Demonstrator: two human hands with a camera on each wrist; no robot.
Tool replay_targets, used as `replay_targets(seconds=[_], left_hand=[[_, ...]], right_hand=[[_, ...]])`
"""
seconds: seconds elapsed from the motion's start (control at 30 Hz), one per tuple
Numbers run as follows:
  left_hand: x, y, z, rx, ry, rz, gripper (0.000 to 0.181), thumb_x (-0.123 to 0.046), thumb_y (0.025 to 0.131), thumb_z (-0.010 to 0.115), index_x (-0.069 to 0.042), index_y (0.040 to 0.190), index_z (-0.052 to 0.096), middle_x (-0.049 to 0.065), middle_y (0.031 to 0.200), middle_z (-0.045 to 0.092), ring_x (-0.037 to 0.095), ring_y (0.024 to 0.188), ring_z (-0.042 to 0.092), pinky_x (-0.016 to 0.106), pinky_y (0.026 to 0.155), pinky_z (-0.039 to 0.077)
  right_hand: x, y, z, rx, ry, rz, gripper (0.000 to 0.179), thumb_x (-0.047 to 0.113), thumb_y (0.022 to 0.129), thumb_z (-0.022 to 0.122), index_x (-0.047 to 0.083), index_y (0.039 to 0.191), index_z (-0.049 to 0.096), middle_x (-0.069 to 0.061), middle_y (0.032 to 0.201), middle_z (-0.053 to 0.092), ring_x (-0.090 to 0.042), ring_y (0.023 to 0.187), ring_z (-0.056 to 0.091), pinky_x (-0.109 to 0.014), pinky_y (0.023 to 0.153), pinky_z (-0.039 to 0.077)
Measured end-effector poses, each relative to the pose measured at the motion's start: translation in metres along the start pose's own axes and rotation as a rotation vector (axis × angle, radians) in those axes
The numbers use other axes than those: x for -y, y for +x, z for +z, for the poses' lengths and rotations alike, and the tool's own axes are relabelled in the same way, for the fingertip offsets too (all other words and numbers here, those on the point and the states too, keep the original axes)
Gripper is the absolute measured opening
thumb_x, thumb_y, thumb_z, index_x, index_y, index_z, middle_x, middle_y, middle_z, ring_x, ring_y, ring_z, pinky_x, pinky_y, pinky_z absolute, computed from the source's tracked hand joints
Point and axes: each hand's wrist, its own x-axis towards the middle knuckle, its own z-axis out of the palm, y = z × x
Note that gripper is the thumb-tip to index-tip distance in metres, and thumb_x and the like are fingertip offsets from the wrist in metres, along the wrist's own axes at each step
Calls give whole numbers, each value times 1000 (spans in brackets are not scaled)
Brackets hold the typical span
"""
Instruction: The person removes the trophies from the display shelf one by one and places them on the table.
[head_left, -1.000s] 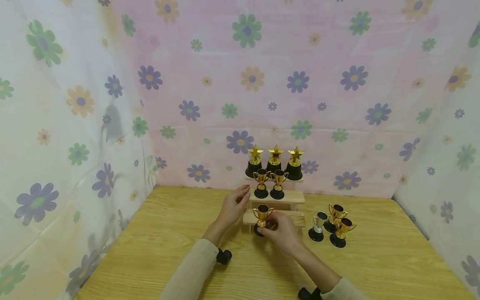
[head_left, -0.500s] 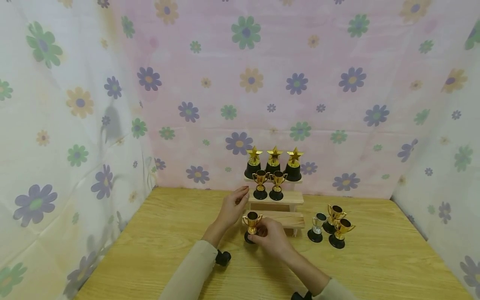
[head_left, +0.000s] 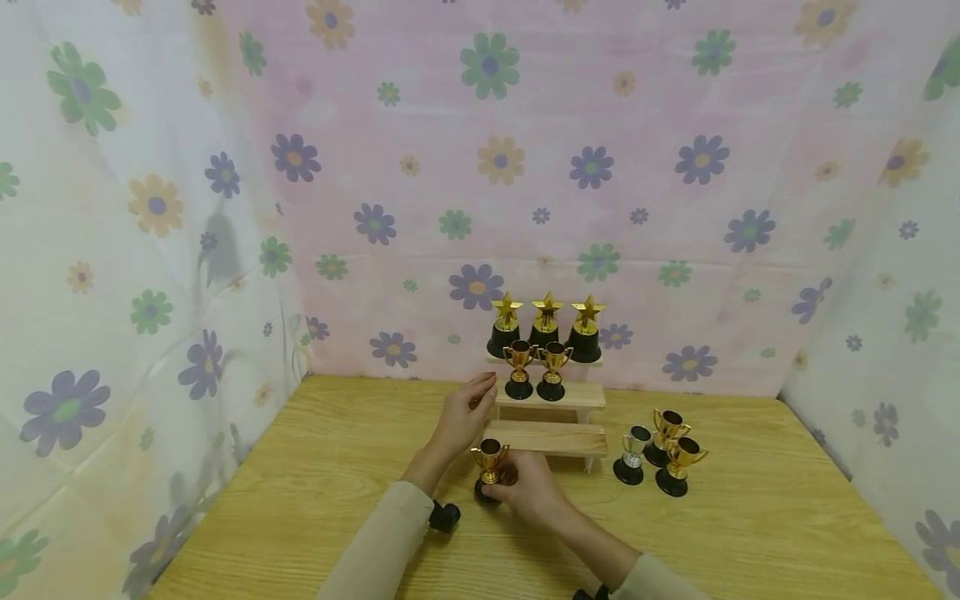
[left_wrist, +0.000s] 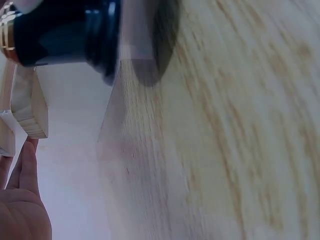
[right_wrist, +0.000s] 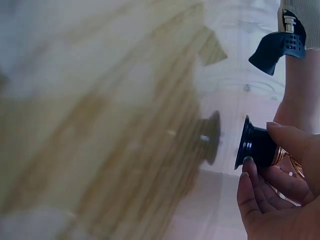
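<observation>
My right hand [head_left: 529, 493] pinches a small gold trophy cup [head_left: 490, 456] by its black base [right_wrist: 259, 146], in front of the stand's lower left corner. The right wrist view shows the upright cup's base raised off the table. My left hand [head_left: 459, 418] is at the left end of a three-step wooden stand [head_left: 547, 438], its extended fingers touching the end of a shelf [left_wrist: 34, 107]. Two gold trophy cups [head_left: 551, 375] stand on the middle step. Three gold star trophies [head_left: 587, 329] line the top step. The lowest step carries nothing.
Right of the stand, two gold cups [head_left: 678, 467] and a silver cup [head_left: 632, 456] stand close together on the wooden table [head_left: 750, 533]. Flower-printed cloth [head_left: 660, 233] hangs behind and at both sides. Black wrist cameras [head_left: 444, 517] sit at the sleeves.
My right hand has taken the gold cup off the left end of the lowest step and brought it left and toward me. My left hand stays at the stand's left end.
</observation>
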Motion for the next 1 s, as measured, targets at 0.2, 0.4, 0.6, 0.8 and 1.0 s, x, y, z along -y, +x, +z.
replay_targets(seconds=[0.2, 0.4, 0.6, 0.8, 1.0], left_hand=[[-2, -1, 1, 1, -17, -13, 40, -15, 107, 56, 10, 138, 59, 23, 148, 53, 37, 135, 54, 48, 98, 54], [-2, 0, 0, 0, -19, -12, 39, -14, 107, 56, 10, 138, 59, 19, 148, 54, 36, 132, 57, 47, 98, 55], [-1, 1, 0, -4, -11, -9, 39, -15, 107, 56, 9, 137, 59, 18, 149, 54, 35, 128, 60, 46, 97, 56], [2, 2, 0, 4, -21, -17, 40, -17, 107, 56, 9, 139, 58, 21, 150, 52, 35, 131, 58, 46, 99, 55], [5, 2, 0, 12, -20, -19, 41, -17, 107, 56, 9, 138, 58, 25, 149, 51, 35, 135, 54, 46, 100, 54]], right_hand=[[-2, 1, 3, 10, -4, -11, 15, 13, 84, 86, 8, 93, 75, 2, 83, 72, -7, 71, 61, -23, 62, 51], [-3, 3, 4, 33, -3, -1, 15, 12, 82, 87, 8, 91, 75, 2, 83, 72, -7, 71, 63, -23, 62, 52], [-1, 3, 5, 49, -1, -3, 17, 11, 80, 88, 7, 89, 75, 0, 81, 71, -8, 69, 61, -24, 60, 50], [-2, 4, 5, 60, 3, -19, 18, 10, 79, 89, 7, 90, 75, -1, 82, 72, -9, 71, 63, -23, 62, 51], [-4, -3, -2, 89, 10, -26, 25, 11, 80, 88, 5, 99, 74, -7, 90, 71, -24, 80, 65, -25, 67, 50]])
